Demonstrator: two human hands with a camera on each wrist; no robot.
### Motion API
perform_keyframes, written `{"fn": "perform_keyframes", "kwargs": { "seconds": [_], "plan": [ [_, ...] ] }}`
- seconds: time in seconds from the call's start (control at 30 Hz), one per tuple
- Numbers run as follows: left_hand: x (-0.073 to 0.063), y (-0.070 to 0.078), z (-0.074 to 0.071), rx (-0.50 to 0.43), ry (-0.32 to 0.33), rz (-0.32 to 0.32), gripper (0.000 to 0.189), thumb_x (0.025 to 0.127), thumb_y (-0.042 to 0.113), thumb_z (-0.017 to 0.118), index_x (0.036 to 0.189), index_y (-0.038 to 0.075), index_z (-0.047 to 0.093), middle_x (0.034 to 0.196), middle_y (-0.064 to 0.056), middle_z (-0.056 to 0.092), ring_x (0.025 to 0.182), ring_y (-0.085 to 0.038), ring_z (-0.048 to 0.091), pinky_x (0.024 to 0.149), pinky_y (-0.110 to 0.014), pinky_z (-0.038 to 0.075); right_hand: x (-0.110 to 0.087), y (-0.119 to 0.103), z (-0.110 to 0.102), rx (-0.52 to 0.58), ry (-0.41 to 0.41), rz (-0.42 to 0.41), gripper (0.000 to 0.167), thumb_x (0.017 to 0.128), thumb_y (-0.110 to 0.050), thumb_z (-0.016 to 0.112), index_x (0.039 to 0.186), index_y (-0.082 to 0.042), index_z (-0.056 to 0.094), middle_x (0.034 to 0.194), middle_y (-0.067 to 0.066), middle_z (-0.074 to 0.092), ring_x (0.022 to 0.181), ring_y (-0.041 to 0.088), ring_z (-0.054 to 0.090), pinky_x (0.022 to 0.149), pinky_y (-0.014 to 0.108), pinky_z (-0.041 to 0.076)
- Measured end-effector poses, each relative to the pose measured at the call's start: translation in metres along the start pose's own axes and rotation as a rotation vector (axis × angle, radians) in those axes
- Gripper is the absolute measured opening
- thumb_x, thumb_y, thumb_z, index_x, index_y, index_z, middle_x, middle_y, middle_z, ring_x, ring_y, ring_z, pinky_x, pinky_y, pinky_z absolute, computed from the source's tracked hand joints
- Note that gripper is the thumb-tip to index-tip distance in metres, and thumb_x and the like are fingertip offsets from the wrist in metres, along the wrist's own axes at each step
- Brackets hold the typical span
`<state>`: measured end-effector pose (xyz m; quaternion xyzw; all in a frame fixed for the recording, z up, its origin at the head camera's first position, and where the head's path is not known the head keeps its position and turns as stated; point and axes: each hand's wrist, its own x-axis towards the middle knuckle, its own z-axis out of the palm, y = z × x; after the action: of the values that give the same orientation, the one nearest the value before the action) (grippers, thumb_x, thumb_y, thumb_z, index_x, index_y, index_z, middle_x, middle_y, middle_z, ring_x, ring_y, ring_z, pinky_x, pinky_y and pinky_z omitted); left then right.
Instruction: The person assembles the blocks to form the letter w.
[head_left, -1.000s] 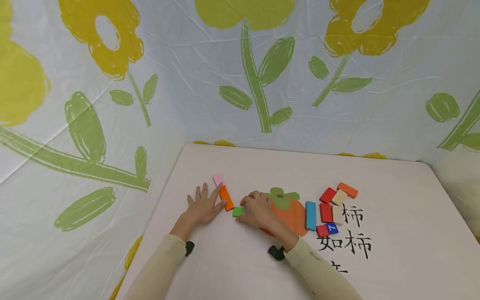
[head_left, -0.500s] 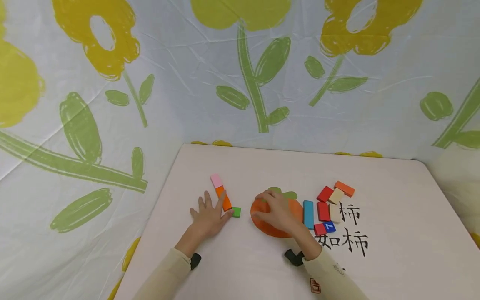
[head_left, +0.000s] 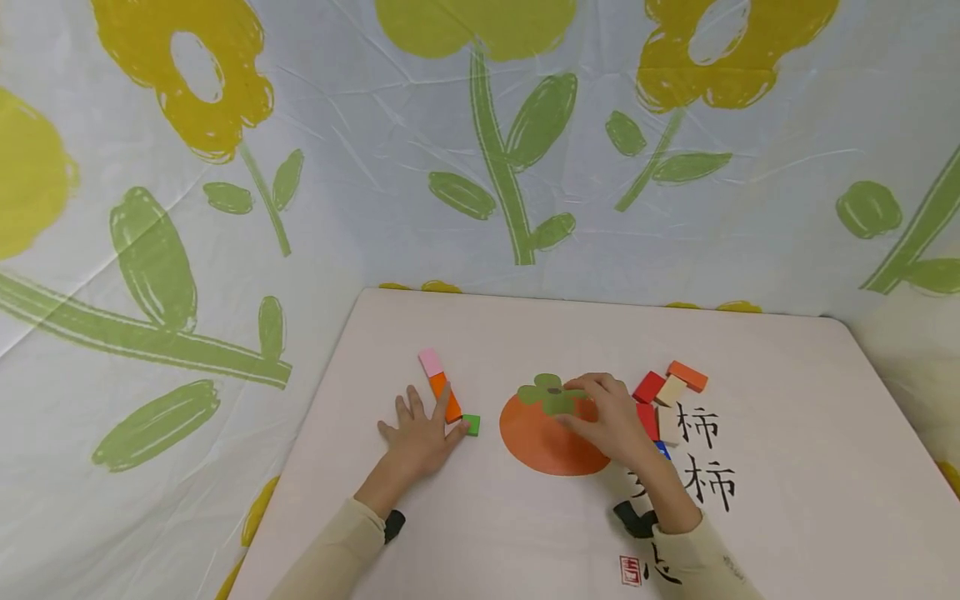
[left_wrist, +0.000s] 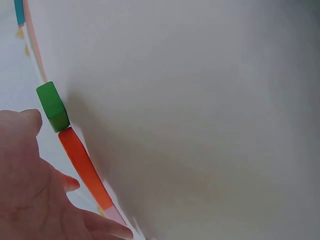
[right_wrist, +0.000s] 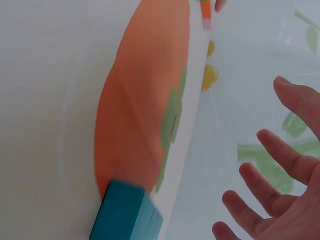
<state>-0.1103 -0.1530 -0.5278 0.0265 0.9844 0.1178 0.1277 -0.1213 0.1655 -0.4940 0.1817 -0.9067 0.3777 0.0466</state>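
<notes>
My left hand point(head_left: 416, 435) lies spread at the table's left, thumb at the green block point(head_left: 472, 425) and forefinger along the long orange block point(head_left: 442, 390). Beyond the orange one, a pink block point(head_left: 431, 362) continues the slanting row. In the left wrist view the green block point(left_wrist: 52, 106) meets the orange block's end point(left_wrist: 85, 167). My right hand point(head_left: 613, 421) hovers over the printed persimmon, thumb and fingers apart, holding nothing. Below it, the teal block point(right_wrist: 122, 212) shows in the right wrist view; in the head view the hand hides it.
Right of my right hand, red blocks point(head_left: 648, 387), cream blocks point(head_left: 671, 390) and an orange-red block point(head_left: 687, 376) form a cluster. A blue block point(head_left: 663, 450) is partly covered by the wrist. The tablecloth point(head_left: 787, 375) bears black characters; a flowered curtain point(head_left: 390, 200) hangs behind.
My right hand has left the green block and moved right across the persimmon print to above the teal block. My left hand has shifted slightly nearer, its thumb now at the green block.
</notes>
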Motion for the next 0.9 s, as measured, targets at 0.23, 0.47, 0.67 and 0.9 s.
{"fn": "perform_keyframes", "kwargs": {
  "seconds": [0.23, 0.47, 0.67, 0.9],
  "plan": [
    [0.001, 0.001, 0.001, 0.039, -0.023, -0.015, 0.084, 0.098, 0.070, 0.036, 0.163, 0.024, 0.011, 0.157, -0.040, 0.008, 0.142, -0.061, 0.008, 0.095, -0.085, 0.015, -0.008, 0.023, -0.020, -0.046, 0.064, 0.000, 0.045, 0.082, -0.023, 0.085, 0.119, -0.004, 0.067, 0.126, 0.021, 0.056, 0.119, 0.040, 0.046, 0.092, 0.064, 0.039],
    [0.005, 0.001, 0.004, 0.065, -0.040, -0.011, 0.085, 0.097, 0.073, 0.032, 0.163, 0.024, 0.008, 0.156, -0.040, 0.007, 0.142, -0.061, 0.007, 0.095, -0.085, 0.015, -0.014, 0.043, -0.039, -0.067, 0.103, 0.065, 0.045, 0.083, -0.016, 0.083, 0.121, 0.001, 0.066, 0.125, 0.026, 0.055, 0.112, 0.043, 0.046, 0.079, 0.057, 0.044],
    [0.006, 0.000, 0.005, 0.055, -0.035, -0.013, 0.085, 0.097, 0.072, 0.033, 0.163, 0.023, 0.009, 0.156, -0.041, 0.007, 0.142, -0.062, 0.006, 0.094, -0.086, 0.014, -0.012, 0.059, -0.056, -0.119, 0.104, 0.147, 0.045, 0.088, -0.020, 0.078, 0.123, 0.003, 0.063, 0.120, 0.030, 0.057, 0.108, 0.046, 0.048, 0.076, 0.061, 0.045],
    [0.006, -0.001, 0.006, 0.068, -0.037, -0.018, 0.085, 0.097, 0.072, 0.032, 0.163, 0.024, 0.008, 0.156, -0.041, 0.007, 0.142, -0.061, 0.007, 0.094, -0.086, 0.015, -0.007, 0.082, -0.068, -0.157, 0.108, 0.335, 0.048, 0.091, -0.027, 0.074, 0.127, 0.003, 0.060, 0.134, 0.039, 0.041, 0.124, 0.061, 0.032, 0.085, 0.078, 0.029]
  ]
}}
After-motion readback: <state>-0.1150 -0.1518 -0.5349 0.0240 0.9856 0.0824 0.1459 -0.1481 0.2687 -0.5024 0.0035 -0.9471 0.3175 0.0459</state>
